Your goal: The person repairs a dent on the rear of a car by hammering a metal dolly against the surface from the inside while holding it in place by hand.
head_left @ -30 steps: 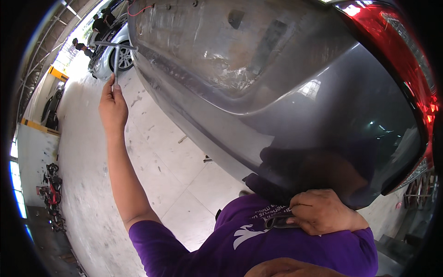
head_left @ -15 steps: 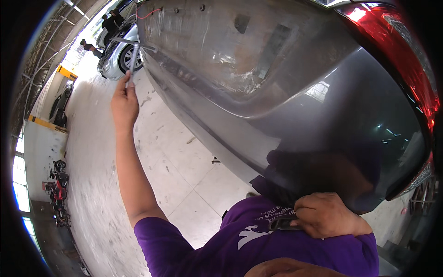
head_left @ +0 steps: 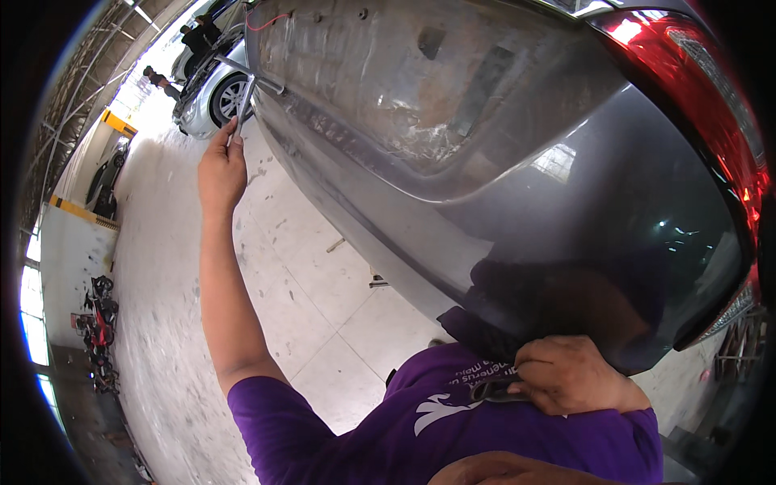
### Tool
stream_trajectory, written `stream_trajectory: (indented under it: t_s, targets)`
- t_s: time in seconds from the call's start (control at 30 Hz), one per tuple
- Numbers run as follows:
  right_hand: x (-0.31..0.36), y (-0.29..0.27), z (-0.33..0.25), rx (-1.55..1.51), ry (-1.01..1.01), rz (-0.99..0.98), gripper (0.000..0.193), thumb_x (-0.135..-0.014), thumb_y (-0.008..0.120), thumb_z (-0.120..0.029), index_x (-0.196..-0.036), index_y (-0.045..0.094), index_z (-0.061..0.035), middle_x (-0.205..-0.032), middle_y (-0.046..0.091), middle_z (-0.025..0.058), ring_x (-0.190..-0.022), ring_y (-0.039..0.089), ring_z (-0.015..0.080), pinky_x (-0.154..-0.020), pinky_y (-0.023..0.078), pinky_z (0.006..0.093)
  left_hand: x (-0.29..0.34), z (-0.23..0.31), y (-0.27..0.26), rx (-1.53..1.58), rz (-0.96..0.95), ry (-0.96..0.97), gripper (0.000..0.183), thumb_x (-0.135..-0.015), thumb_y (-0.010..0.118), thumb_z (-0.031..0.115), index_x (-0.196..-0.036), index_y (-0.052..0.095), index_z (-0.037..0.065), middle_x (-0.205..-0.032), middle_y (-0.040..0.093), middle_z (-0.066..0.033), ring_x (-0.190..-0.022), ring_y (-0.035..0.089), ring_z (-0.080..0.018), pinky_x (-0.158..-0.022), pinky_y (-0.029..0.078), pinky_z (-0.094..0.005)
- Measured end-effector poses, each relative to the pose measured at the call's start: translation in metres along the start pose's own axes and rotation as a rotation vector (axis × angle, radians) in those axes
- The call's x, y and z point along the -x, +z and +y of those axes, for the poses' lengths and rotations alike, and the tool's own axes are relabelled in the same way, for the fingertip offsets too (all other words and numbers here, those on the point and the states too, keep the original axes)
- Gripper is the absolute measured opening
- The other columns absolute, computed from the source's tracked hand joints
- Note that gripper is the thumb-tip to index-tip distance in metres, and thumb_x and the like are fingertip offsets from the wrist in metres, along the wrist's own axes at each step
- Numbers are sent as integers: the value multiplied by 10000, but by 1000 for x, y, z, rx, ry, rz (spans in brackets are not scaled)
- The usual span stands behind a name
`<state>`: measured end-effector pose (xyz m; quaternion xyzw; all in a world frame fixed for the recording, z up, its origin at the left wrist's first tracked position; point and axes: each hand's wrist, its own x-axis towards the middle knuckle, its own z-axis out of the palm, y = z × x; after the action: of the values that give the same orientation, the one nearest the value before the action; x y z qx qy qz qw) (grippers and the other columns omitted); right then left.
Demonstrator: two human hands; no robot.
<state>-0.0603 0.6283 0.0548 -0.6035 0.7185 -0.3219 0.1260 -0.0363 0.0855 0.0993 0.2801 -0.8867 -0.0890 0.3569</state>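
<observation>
My left hand (head_left: pixel 221 171) is raised at arm's length. Its fingers close round the stem of a T-shaped metal tool (head_left: pixel 246 99), whose crossbar is at the far edge of a dark grey car rear panel (head_left: pixel 347 174). Whether the bar touches the panel I cannot tell. The upper part of that panel is scuffed and dull, the lower part glossy. Close to my chest my right hand (head_left: pixel 570 373) is closed around a dark handle-like thing (head_left: pixel 495 393) with a rounded end; most of it is hidden by my fingers.
A red tail light (head_left: pixel 687 89) sits at the panel's right. Beyond the left hand is a silver car (head_left: pixel 198 113) with people (head_left: pixel 162 82) near it. Motorcycles (head_left: pixel 99 331) stand along the left, across the pale floor (head_left: pixel 170 283).
My left hand has shifted slightly right and up, and the tool's crossbar has tilted, its right end lower. My right hand has stayed nearly in place.
</observation>
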Motion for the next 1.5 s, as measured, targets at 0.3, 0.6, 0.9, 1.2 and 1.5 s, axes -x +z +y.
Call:
stream_trajectory:
  t_s: [0.3, 0.6, 0.9, 1.2, 1.5]
  targets:
    - [-3, 1, -1, -17, -4, 10, 187, -792, 798, -187, -815, 651, -74, -927, 667, 50, -744, 664, 218, -621, 552, 340, 3, 8, -2, 52, 12, 47, 356, -1013, 550, 217, -1351, 655, 173, -810, 678, -114, -696, 608, -175, -723, 503, -326]
    - [-3, 0, -3, -13, -12, 11, 188, -796, 797, -182, -808, 642, -76, -917, 661, 40, -732, 658, 217, -605, 540, 342, 7, 13, -5, 26, 18, -58, 378, -1006, 542, 226, -1367, 642, 178, -860, 701, -136, -744, 652, -226, -769, 516, -365]
    - [-5, 0, -1, -2, -39, 24, 224, -829, 781, -201, -786, 604, -70, -862, 611, 59, -694, 639, 227, -584, 539, 347, 3, 9, 6, -10, 12, -74, 388, -1004, 526, 240, -1374, 631, 188, -876, 717, -139, -809, 688, -283, -785, 518, -399]
    - [-6, 2, -6, -6, 6, 27, 222, -847, 772, -212, -791, 605, -77, -876, 614, 52, -711, 645, 224, -614, 545, 345, 4, 12, 12, 64, 120, -89, 385, -1003, 530, 244, -1371, 629, 189, -846, 715, -157, -790, 693, -308, -773, 528, -425]
    - [-4, 1, -5, 19, 6, -11, 212, -842, 772, -210, -799, 608, -82, -889, 612, 50, -718, 648, 225, -611, 545, 349, 15, 10, 16, 47, 165, -59, 378, -1012, 533, 239, -1375, 627, 191, -822, 700, -164, -769, 687, -293, -748, 526, -397]
